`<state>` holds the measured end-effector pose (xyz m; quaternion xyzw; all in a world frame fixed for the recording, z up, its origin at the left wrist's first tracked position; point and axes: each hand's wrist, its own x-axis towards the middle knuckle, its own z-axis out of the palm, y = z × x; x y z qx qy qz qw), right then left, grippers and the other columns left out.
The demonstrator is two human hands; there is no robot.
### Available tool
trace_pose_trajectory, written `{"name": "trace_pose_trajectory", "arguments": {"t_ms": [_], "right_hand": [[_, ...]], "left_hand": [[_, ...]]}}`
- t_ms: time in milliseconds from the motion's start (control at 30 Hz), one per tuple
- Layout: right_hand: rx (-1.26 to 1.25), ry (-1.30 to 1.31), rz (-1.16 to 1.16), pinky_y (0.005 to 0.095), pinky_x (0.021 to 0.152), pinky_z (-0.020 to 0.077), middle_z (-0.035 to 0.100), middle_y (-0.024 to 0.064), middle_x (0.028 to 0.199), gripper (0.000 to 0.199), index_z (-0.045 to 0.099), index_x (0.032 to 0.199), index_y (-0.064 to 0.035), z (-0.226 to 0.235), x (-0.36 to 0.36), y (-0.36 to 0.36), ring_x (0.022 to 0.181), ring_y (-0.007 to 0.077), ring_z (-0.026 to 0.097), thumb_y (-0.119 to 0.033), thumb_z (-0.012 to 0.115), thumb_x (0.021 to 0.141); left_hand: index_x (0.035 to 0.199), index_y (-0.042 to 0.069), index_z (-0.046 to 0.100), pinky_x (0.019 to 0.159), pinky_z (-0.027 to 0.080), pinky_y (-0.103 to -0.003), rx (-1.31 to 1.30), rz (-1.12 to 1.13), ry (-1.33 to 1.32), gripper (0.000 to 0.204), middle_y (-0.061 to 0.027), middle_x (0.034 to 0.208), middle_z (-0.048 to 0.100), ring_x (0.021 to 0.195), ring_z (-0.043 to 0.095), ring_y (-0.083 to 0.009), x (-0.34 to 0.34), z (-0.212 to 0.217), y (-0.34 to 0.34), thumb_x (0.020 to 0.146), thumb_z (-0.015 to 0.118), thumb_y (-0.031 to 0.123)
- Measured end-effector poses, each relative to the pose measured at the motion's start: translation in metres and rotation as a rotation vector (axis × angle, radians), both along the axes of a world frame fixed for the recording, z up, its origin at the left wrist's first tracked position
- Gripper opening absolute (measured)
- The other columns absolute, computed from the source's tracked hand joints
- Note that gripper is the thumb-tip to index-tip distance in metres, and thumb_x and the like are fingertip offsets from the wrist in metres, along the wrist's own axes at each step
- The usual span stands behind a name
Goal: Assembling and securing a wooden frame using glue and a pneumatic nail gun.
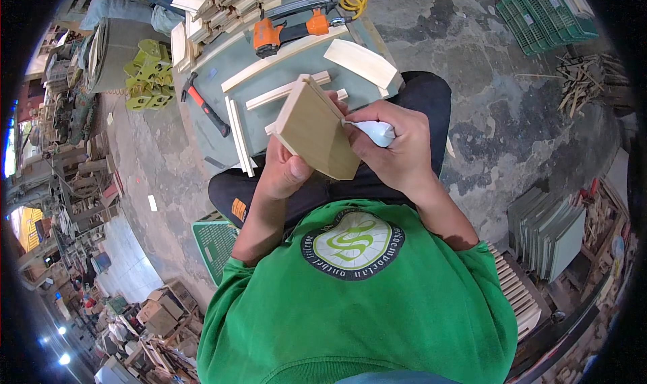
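My left hand (288, 171) grips a thin wooden panel (318, 131) by its lower left side, tilted above my lap. A narrow wood strip runs along the panel's upper left edge. My right hand (399, 141) is closed around a small white squeeze bottle (375, 133), its narrow tip at the panel's right edge. Whether the tip touches the wood, I cannot tell. Behind the panel, wood strips (286, 91) lie on the grey-green work table (216, 87), partly hidden by it.
Across the table lie an orange nail gun (291, 31), a claw hammer (205, 105), a curved wood piece (360, 64) and two long strips (239, 138). Stacked wood pieces (222, 10) fill its far left. Green crates (546, 16) stand far right on the floor.
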<state>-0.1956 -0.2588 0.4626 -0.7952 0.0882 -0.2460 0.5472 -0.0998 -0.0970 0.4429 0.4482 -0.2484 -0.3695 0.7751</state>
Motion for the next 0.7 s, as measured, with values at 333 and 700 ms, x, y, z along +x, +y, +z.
{"name": "trace_pose_trajectory", "arguments": {"t_ms": [333, 700], "right_hand": [[-0.004, 0.056, 0.002, 0.0302, 0.062, 0.0517, 0.07, 0.0121, 0.079, 0.015, 0.07, 0.088, -0.0022, -0.015, -0.005, 0.001, 0.069, 0.0222, 0.069, 0.0, 0.076, 0.075], [0.011, 0.114, -0.014, 0.0262, 0.06, 0.0487, 0.07, 0.009, 0.076, 0.013, 0.071, 0.088, -0.0013, -0.026, -0.011, 0.0, 0.066, 0.0127, 0.066, 0.002, 0.075, 0.077]], "left_hand": [[0.146, -0.004, 0.032, 0.103, 0.047, -0.045, -0.073, 0.095, -0.049, 0.112, -0.019, 0.137, 0.048, 0.128, 0.05, -0.0294, 0.012, 0.008, 0.001, 0.071, 0.08, 0.064], [0.149, -0.005, 0.028, 0.109, 0.041, -0.048, -0.144, 0.175, -0.081, 0.11, -0.0215, 0.14, 0.046, 0.131, 0.047, -0.0337, 0.019, 0.015, 0.003, 0.076, 0.077, 0.062]]}}
